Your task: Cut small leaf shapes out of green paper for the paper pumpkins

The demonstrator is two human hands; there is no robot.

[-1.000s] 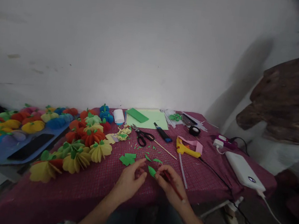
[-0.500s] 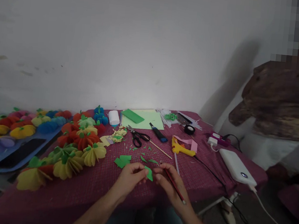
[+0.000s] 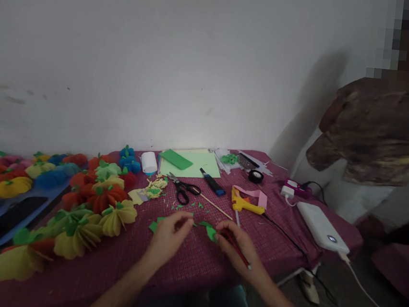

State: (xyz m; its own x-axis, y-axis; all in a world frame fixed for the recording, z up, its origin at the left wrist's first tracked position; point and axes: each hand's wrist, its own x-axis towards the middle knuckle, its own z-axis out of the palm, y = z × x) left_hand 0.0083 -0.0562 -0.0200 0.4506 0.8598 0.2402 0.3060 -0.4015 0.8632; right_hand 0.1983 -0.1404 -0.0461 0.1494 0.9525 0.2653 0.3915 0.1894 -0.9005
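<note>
A red pencil lies slantwise through my right hand, whose fingers are closed round it. At the same fingertips is a small green paper piece. My left hand is to the left, thumb and forefinger pinched together. Whatever they may hold is too small to name. Partly behind that hand, green paper scraps rest on the table. Further back lie black-handled scissors, slightly spread, and a thin wooden stick.
Colourful paper pumpkins crowd the left side beside a dark phone. A yellow glue gun, utility knife, black tape roll and white power bank lie to the right. Another person stands at the right.
The green paper piece has passed from my left fingers to my right fingertips. My left hand has drawn away, up and to the left. The view has shifted slightly.
</note>
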